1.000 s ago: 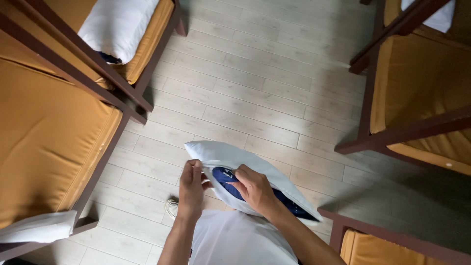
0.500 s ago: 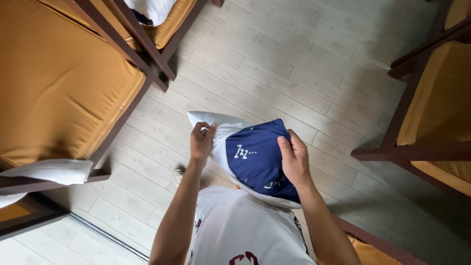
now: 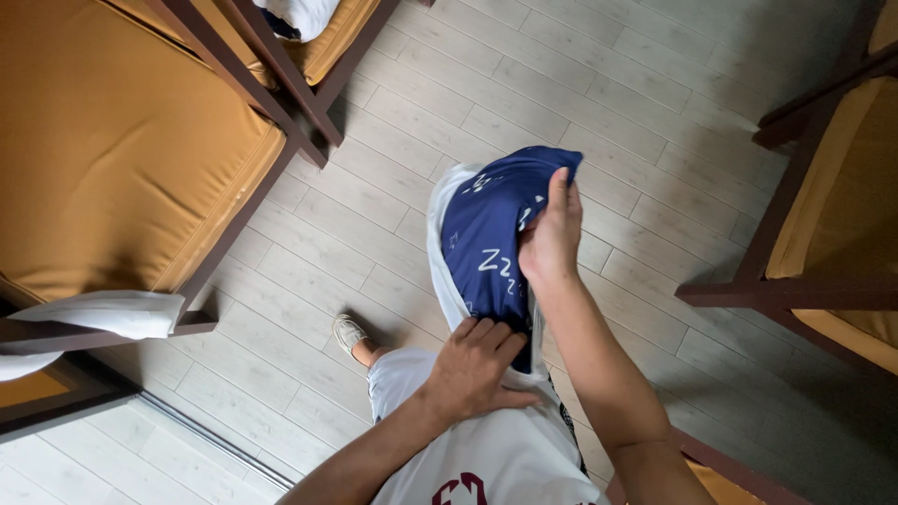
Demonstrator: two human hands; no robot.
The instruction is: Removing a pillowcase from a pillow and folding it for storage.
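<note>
Pillow: a navy pillow (image 3: 491, 234) with white marks, half inside a white pillowcase (image 3: 444, 248), held upright above the pale plank floor (image 3: 655, 122).
Right hand (image 3: 550, 245): closed on the pillow's upper right edge.
Left hand (image 3: 477, 367): pressed flat on the pillow's lower end, against the person's white shirt (image 3: 496, 449).
Left of pillow: an orange-cushioned bed (image 3: 112, 140).

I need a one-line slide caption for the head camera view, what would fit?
Right hand pulls a navy pillowcase over a white pillow; left hand steadies its lower end.
</note>
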